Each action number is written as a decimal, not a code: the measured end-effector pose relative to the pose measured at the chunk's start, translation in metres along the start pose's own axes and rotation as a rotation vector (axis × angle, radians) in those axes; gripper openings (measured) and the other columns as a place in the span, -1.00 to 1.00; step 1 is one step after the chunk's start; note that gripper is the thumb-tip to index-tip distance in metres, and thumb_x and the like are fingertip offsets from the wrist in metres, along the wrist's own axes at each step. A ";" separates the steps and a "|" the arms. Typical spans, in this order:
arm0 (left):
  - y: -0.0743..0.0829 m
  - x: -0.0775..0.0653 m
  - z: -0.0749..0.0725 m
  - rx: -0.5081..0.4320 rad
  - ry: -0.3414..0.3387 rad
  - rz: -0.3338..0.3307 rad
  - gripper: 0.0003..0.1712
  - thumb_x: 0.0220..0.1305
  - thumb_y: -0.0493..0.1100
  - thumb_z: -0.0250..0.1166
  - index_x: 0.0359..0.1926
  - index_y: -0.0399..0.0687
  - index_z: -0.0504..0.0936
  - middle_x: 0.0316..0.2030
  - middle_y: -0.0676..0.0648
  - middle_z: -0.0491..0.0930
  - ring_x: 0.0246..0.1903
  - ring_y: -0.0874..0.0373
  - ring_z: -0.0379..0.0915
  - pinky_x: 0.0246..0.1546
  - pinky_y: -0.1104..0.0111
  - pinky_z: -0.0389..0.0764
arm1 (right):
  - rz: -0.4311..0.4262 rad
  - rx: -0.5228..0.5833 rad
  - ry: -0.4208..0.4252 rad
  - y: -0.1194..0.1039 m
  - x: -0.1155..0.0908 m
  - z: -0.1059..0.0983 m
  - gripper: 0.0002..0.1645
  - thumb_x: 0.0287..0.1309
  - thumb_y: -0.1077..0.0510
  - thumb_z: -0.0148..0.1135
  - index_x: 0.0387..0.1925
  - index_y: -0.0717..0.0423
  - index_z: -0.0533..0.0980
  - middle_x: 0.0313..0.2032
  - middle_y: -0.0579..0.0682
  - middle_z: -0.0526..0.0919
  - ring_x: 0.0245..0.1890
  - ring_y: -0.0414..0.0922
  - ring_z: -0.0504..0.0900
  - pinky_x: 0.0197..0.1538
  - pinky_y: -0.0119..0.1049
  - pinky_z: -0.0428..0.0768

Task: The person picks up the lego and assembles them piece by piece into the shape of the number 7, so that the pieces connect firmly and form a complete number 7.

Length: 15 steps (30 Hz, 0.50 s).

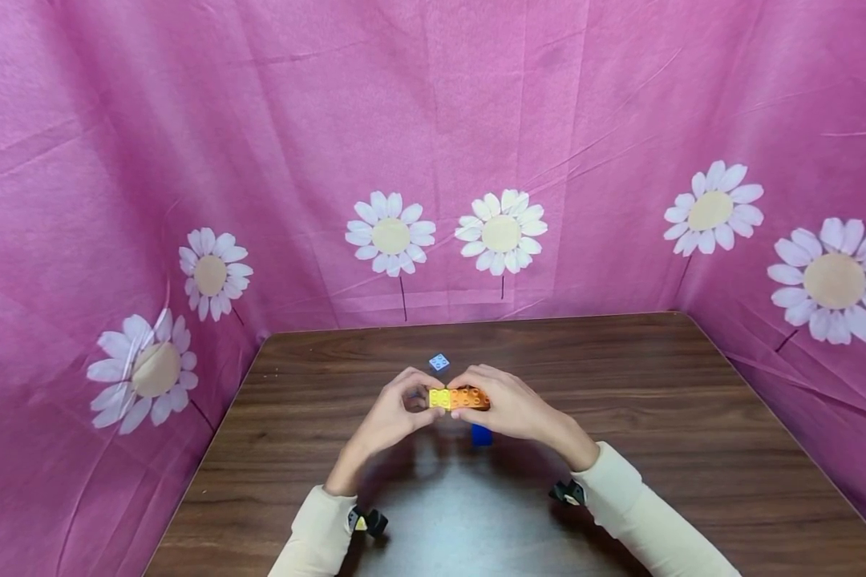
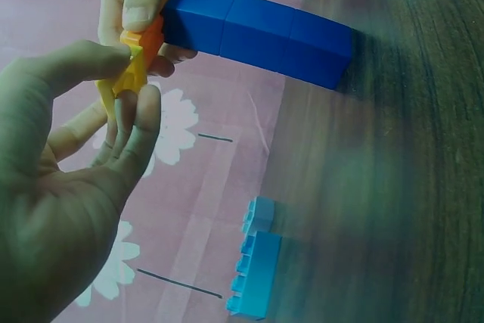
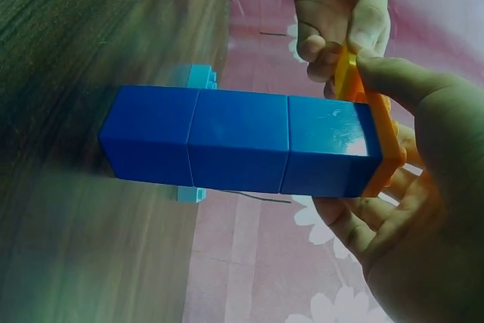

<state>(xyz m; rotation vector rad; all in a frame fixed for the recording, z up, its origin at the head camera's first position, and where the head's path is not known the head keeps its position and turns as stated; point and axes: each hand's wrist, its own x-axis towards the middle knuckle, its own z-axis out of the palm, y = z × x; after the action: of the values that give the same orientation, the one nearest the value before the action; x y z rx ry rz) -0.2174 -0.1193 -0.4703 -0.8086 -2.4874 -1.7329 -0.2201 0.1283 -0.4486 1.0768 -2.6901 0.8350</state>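
Observation:
Three dark blue toy bricks form an upright stack [image 3: 238, 141] on the table, its lower part showing below my right hand in the head view. A flat orange brick [image 1: 465, 398] lies across its top, reaching left past the stack. My right hand [image 1: 508, 405] holds the orange brick between thumb and fingers. With thumb and fingertips, my left hand [image 1: 393, 413] pinches a yellow brick [image 1: 439, 398] at the left end of the orange one. In the left wrist view the yellow brick [image 2: 130, 79] sits tilted against the orange brick [image 2: 151, 39], its underside partly hidden by fingers.
A small light blue brick [image 1: 439, 362] stands behind the hands on the wooden table [image 1: 296, 465]. A longer light blue brick [image 2: 255, 274] stands near it, mostly hidden by the left hand in the head view. Pink flowered cloth [image 1: 447, 120] hangs around the table's back and sides.

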 end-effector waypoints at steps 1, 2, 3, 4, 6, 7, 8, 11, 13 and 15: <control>-0.001 0.000 0.000 -0.026 0.001 -0.005 -0.64 0.23 -0.32 0.56 0.05 -0.08 0.74 -0.05 -0.14 0.59 -0.16 0.14 0.57 -0.11 0.44 0.71 | -0.002 -0.003 0.002 0.000 0.000 0.001 -0.58 0.32 -0.13 0.49 0.14 -0.14 0.68 -0.03 -0.24 0.71 -0.12 -0.26 0.59 -0.03 -0.23 0.65; -0.002 -0.001 0.000 -0.052 0.000 -0.007 -0.64 0.24 -0.32 0.55 0.06 -0.11 0.73 -0.03 -0.16 0.58 -0.15 0.16 0.58 -0.09 0.44 0.72 | -0.002 -0.006 0.003 0.001 0.000 0.001 -0.57 0.33 -0.15 0.48 0.14 -0.14 0.68 -0.04 -0.24 0.71 -0.12 -0.26 0.58 -0.04 -0.23 0.65; -0.004 -0.001 0.000 -0.074 -0.001 -0.010 -0.64 0.25 -0.32 0.55 0.06 -0.12 0.73 -0.02 -0.17 0.58 -0.14 0.18 0.58 -0.08 0.44 0.72 | -0.001 -0.006 0.004 0.001 0.001 0.002 -0.56 0.33 -0.17 0.47 0.14 -0.14 0.68 -0.05 -0.24 0.70 -0.13 -0.27 0.58 -0.05 -0.25 0.64; -0.004 -0.001 0.000 -0.094 -0.002 -0.014 -0.63 0.25 -0.33 0.54 0.07 -0.14 0.72 -0.01 -0.18 0.58 -0.13 0.19 0.59 -0.07 0.43 0.73 | -0.002 -0.005 0.004 0.002 0.001 0.003 -0.56 0.33 -0.18 0.47 0.14 -0.15 0.68 -0.05 -0.25 0.70 -0.13 -0.27 0.57 -0.06 -0.26 0.64; -0.005 -0.001 0.001 -0.121 -0.006 -0.024 -0.63 0.26 -0.34 0.54 0.08 -0.15 0.72 0.01 -0.18 0.57 -0.13 0.20 0.60 -0.05 0.43 0.74 | -0.004 -0.003 0.008 0.003 0.001 0.004 -0.56 0.34 -0.22 0.45 0.14 -0.16 0.68 -0.07 -0.27 0.69 -0.15 -0.29 0.56 -0.08 -0.28 0.63; -0.005 -0.001 0.001 -0.127 -0.008 -0.026 -0.63 0.26 -0.35 0.54 0.08 -0.15 0.72 0.01 -0.18 0.57 -0.13 0.20 0.60 -0.06 0.44 0.74 | -0.006 -0.005 0.012 0.003 0.001 0.005 -0.56 0.34 -0.24 0.44 0.13 -0.17 0.69 -0.07 -0.27 0.69 -0.15 -0.30 0.55 -0.08 -0.29 0.63; -0.005 -0.001 0.001 -0.130 -0.009 -0.029 -0.63 0.26 -0.35 0.53 0.08 -0.14 0.72 0.00 -0.17 0.57 -0.13 0.20 0.61 -0.07 0.44 0.74 | -0.008 -0.005 0.015 0.004 0.001 0.005 -0.56 0.34 -0.25 0.43 0.13 -0.18 0.69 -0.07 -0.28 0.69 -0.15 -0.31 0.55 -0.08 -0.30 0.63; -0.004 -0.001 0.001 -0.132 -0.012 -0.033 -0.63 0.26 -0.34 0.54 0.07 -0.13 0.72 0.00 -0.16 0.57 -0.14 0.19 0.61 -0.09 0.45 0.73 | -0.016 -0.006 0.028 0.005 0.001 0.007 -0.57 0.34 -0.26 0.43 0.12 -0.19 0.69 -0.07 -0.30 0.69 -0.14 -0.31 0.55 -0.09 -0.30 0.63; -0.004 -0.001 0.001 -0.136 -0.013 -0.031 -0.63 0.26 -0.34 0.54 0.08 -0.14 0.72 0.00 -0.18 0.57 -0.14 0.18 0.61 -0.09 0.45 0.73 | -0.015 -0.007 0.033 0.005 0.001 0.007 -0.57 0.33 -0.25 0.45 0.11 -0.19 0.69 -0.07 -0.29 0.70 -0.14 -0.31 0.55 -0.08 -0.30 0.63; -0.004 -0.001 0.001 -0.140 -0.012 -0.026 -0.63 0.26 -0.35 0.54 0.08 -0.16 0.72 0.00 -0.21 0.57 -0.14 0.18 0.61 -0.09 0.46 0.72 | -0.011 -0.004 0.037 0.004 0.002 0.008 -0.58 0.32 -0.23 0.46 0.10 -0.18 0.69 -0.08 -0.28 0.69 -0.14 -0.31 0.55 -0.09 -0.30 0.61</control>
<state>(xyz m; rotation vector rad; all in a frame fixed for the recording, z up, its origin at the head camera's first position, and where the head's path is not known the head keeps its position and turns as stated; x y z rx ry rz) -0.2178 -0.1203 -0.4741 -0.8004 -2.4174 -1.9346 -0.2234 0.1257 -0.4563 1.0639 -2.6525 0.8384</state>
